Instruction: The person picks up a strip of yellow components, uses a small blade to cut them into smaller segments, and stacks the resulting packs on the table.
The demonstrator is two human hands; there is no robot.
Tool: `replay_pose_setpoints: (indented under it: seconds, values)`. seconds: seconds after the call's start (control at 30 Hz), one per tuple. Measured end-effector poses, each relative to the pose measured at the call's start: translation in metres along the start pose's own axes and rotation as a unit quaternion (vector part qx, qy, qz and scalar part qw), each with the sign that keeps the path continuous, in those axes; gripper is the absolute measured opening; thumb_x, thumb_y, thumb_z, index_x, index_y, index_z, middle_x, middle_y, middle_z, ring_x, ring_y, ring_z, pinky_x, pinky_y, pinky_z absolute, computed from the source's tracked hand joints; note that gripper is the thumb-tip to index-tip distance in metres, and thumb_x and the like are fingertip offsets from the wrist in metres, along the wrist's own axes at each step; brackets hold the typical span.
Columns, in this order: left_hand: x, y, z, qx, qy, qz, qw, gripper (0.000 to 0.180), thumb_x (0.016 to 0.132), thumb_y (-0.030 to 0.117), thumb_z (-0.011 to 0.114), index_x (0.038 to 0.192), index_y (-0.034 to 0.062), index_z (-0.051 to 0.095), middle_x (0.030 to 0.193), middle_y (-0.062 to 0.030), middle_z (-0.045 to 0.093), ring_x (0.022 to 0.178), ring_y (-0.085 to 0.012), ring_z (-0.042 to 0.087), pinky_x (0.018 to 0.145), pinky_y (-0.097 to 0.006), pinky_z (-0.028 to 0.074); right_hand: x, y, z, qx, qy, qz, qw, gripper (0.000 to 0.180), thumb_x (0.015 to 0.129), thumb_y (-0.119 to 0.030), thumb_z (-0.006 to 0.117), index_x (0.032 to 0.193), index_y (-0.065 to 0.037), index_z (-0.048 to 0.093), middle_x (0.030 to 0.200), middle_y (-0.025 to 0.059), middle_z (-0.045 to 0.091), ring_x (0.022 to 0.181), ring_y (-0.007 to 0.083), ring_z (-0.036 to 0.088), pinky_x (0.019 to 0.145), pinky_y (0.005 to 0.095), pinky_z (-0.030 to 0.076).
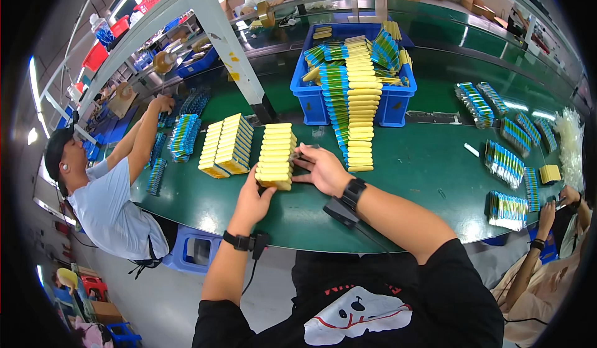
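Observation:
Between my two hands stands a stack of yellow, pillow-like flat pieces [275,154] on the green table. My left hand [252,200] grips its near left corner, thumb across the front. The fingers of my right hand [322,169] press against its right side, and some of them are hidden behind it. Just left of it are two more yellow stacks [227,146], their sides showing blue and yellow edges. To the right, a long overlapping row of yellow and blue-green packets [351,109] runs down out of a blue bin [404,102] onto the table.
A grey metal post [227,43] rises from the table behind the stacks. Blue-green packet bundles [185,138] lie at left by a co-worker [115,199]. More bundles [505,164] sit at right, near another person's hands [547,214] and clear plastic bags [571,149].

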State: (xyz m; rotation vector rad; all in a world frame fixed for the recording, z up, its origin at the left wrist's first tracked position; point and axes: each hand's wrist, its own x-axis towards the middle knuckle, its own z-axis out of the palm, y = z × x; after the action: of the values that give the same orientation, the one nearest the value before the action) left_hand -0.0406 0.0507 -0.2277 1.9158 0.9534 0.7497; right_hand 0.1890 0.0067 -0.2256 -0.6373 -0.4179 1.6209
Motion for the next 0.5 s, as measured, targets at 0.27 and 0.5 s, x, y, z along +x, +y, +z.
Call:
replay_pose_setpoints:
  seconds: [0.27,0.5]
  values:
    - [0.028,0.002,-0.010,0.094,0.072,0.005,0.993,0.072,0.089,-0.006,0.061,0.152,-0.0042,0.026,0.145,-0.0198,0.049,0.136,-0.0270,0.049,0.110,-0.038,0.043,0.042,-0.005,-0.016,0.041,-0.016,-0.045,0.998,0.027,0.097,-0.038,0.066,0.108,-0.013,0.062,0.125,0.0055,0.055,0.127,0.0257,0.046,0.102,0.0570,0.043]
    - [0.049,0.046,-0.006,0.146,0.153,0.041,0.976,0.067,0.092,0.023,0.069,0.143,-0.0107,0.040,0.140,-0.0300,0.050,0.128,-0.0383,0.054,0.105,-0.043,0.045,0.032,-0.016,-0.020,0.065,0.000,-0.036,0.997,0.026,0.097,-0.035,0.066,0.111,-0.013,0.064,0.115,0.0036,0.062,0.116,0.0227,0.056,0.102,0.0528,0.046]
